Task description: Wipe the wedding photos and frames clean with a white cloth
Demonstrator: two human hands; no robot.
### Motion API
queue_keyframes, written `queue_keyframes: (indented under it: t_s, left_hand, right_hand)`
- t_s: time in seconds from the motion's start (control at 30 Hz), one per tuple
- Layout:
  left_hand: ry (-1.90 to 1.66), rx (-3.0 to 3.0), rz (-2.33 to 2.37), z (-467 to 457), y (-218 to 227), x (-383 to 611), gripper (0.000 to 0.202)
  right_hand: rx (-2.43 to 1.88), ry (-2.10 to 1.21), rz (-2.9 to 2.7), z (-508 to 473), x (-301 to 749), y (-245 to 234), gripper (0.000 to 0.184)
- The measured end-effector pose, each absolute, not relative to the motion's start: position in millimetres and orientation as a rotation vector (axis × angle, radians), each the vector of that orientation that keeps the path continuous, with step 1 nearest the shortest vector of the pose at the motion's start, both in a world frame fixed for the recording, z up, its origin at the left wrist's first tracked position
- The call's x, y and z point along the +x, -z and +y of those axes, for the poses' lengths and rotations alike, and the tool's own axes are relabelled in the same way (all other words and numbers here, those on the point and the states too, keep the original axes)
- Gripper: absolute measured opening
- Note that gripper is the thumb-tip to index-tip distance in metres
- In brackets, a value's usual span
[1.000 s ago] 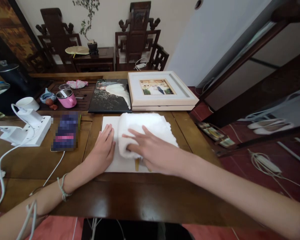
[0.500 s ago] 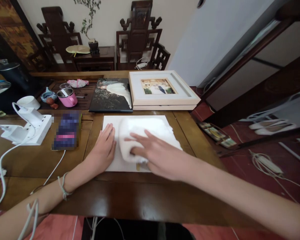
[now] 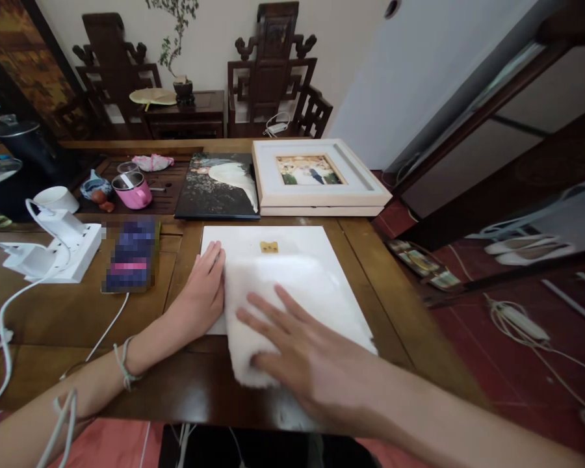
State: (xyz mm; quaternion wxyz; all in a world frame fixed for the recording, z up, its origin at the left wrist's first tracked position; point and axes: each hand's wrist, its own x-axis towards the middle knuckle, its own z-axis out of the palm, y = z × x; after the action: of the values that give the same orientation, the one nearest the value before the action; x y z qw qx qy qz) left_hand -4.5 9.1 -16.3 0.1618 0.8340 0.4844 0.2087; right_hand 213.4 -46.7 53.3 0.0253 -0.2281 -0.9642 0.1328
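Note:
A white flat panel (image 3: 292, 242) lies on the wooden table (image 3: 78, 318) in front of me, with a small gold mark near its far edge. My left hand (image 3: 202, 292) rests flat on the panel's left edge, fingers stretched out. My right hand (image 3: 305, 354) presses flat on a folded white towel (image 3: 292, 286), fingers spread. The towel covers the near part of the panel and hangs past its near edge, toward the table's front.
Beyond the panel lie a dark photo print (image 3: 219, 185) and a white framed picture (image 3: 316, 175). At the left stand a white power strip (image 3: 53, 250) with cables, a blurred purple object (image 3: 129, 253), a pink mug (image 3: 131, 190) and a white cup (image 3: 54, 198). Dark carved chairs (image 3: 273, 71) stand behind.
My right hand has dragged the towel toward me, off the far part of the panel, uncovering the gold mark. My left hand has stayed in place.

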Motion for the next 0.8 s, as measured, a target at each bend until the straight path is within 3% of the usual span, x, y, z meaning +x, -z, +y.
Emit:
queue_keyframes:
  t_s: [0.1, 0.2, 0.43, 0.6, 0.7, 0.8]
  left_hand:
    - [-0.595, 2.368, 1.382, 9, 15, -3, 0.051]
    - [-0.59, 2.365, 1.405, 9, 15, -1, 0.049]
    - [-0.702, 2.233, 1.439, 11, 11, 1, 0.048]
    - [-1.042, 1.788, 1.499, 16, -2, 0, 0.052]
    - [-1.163, 1.649, 1.481, 16, -6, 2, 0.051]
    - [-1.063, 1.685, 1.506, 13, -5, 5, 0.05]
  right_hand:
    - [-0.681, -0.545, -2.942, -62, 220, -61, 0.03]
    - [-0.733, -0.618, -2.926, -47, 225, -69, 0.04]
    - [-1.099, -0.333, -2.944, 29, 214, -65, 0.052]
    - [-1.071, -0.17, -2.989, 23, 179, -51, 0.045]
    - [-0.769, -0.265, -3.04, -6, 177, -48, 0.036]
    - [-0.532, -0.437, -2.972, -36, 192, -54, 0.025]
